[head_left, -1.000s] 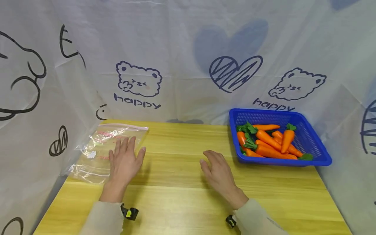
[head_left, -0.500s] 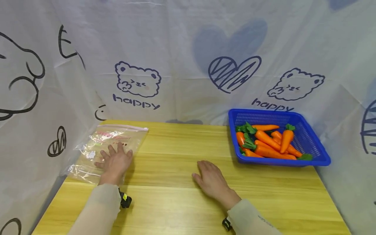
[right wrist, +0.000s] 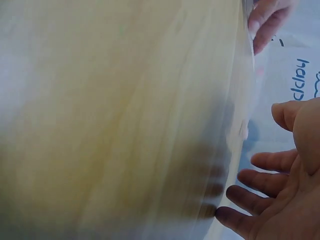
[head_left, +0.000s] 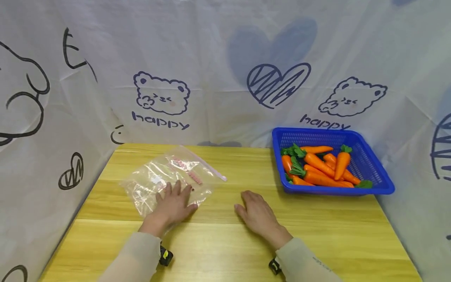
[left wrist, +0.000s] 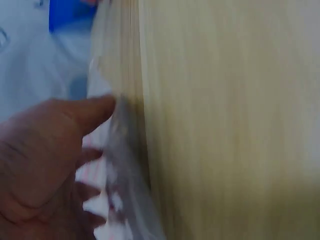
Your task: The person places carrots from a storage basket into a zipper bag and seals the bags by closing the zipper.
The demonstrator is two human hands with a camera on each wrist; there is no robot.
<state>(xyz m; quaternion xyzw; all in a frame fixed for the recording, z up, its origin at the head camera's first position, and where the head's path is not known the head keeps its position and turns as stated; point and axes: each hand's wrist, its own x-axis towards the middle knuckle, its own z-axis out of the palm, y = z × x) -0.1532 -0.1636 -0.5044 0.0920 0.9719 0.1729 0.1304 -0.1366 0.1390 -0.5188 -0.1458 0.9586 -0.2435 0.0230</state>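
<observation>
A clear zip-top plastic bag [head_left: 151,176] with reddish print lies flat and askew on the left half of the table. My left hand [head_left: 172,209] rests on its near part with the fingers spread; in the left wrist view the fingertips [left wrist: 107,105] press on the film. The bag's zip edge [head_left: 208,164] points toward the right. My right hand [head_left: 258,215] is right of the bag, over the wooden table [head_left: 218,250], and holds nothing. Its fingers [right wrist: 270,182] are extended and slightly apart in the right wrist view.
A blue plastic basket [head_left: 382,176] stands at the table's back right. Inside lie several orange carrots [head_left: 318,178] with green tops. A white printed cloth [head_left: 218,70] hangs behind the table and along both sides.
My left hand came down on the bag and slid it to the right, turning it clockwise toward the middle. The right hand dropped slightly nearer and left, then stayed about there.
</observation>
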